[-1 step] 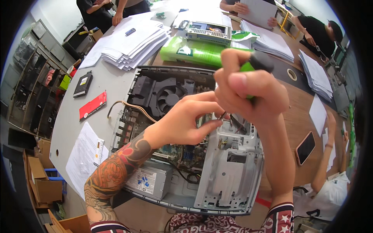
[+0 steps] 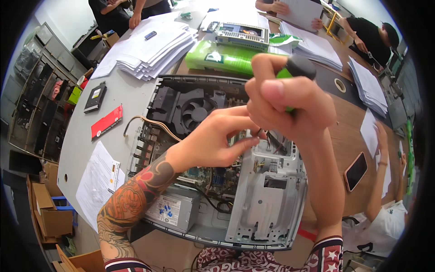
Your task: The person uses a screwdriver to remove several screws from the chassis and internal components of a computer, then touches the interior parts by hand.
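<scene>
An opened desktop computer case (image 2: 217,238) lies flat in front of me, with a black fan (image 2: 195,111), a power supply (image 2: 174,208) and a metal drive bracket (image 2: 263,204) showing inside. My right hand (image 2: 290,102) is wrapped round the green and black handle of a screwdriver (image 2: 301,68), raised over the case's right side. Below it, my left hand (image 2: 222,138) has thumb and fingers pinched together beside the bracket's upper end. A small dark piece shows at its fingertips; whether it is the shaft or a cable I cannot tell. The screwdriver's tip is hidden.
To the left lie a black optical drive (image 2: 95,97), a red card (image 2: 107,122) and a printed sheet (image 2: 97,183). Paper stacks (image 2: 154,47), a green package (image 2: 222,58) and another metal unit (image 2: 242,35) stand behind. A phone (image 2: 356,172) lies right, near another person's arm (image 2: 382,158).
My right hand and the screwdriver have shifted slightly left and up, and the handle looks a little turned. The left hand keeps its pinch. At the right, another person's hand has moved up onto the paper.
</scene>
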{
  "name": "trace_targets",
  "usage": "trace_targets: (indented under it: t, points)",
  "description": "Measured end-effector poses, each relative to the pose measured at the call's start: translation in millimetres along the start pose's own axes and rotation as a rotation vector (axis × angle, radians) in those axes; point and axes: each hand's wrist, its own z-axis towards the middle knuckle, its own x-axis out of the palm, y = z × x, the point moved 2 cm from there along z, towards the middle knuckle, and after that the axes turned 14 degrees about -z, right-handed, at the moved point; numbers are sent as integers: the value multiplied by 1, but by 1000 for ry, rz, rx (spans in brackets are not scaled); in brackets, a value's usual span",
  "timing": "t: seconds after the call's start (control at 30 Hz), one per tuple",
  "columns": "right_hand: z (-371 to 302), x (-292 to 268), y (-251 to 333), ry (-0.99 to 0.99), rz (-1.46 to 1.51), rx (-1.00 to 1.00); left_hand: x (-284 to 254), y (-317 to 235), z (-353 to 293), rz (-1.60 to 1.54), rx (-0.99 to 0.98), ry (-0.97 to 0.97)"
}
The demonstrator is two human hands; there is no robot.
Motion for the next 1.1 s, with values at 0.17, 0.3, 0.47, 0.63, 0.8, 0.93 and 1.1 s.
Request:
trace_targets:
  t: [0.17,0.3,0.47,0.63,0.8,0.93,1.1]
  points:
    - [9,-13,-8,324,115,-51,1,6,-5,-79,-91,-19]
    - [6,-29,-13,443,344,-119,4,14,3,4,8,-1]
    - [-6,-17,6,-183,-190,-70,0,1,6,57,17,32]
    - [-14,8,32,-514,-347,-103,4,0,10,67,-1,76]
    - [4,32,28,-522,-274,-97,-3,0,2,35,-2,15]
    - [21,28,9,-166,-154,-49,-9,21,-13,20,61,-17]
    - [27,1,8,252,-110,-420,0,-1,-1,106,50,-13]
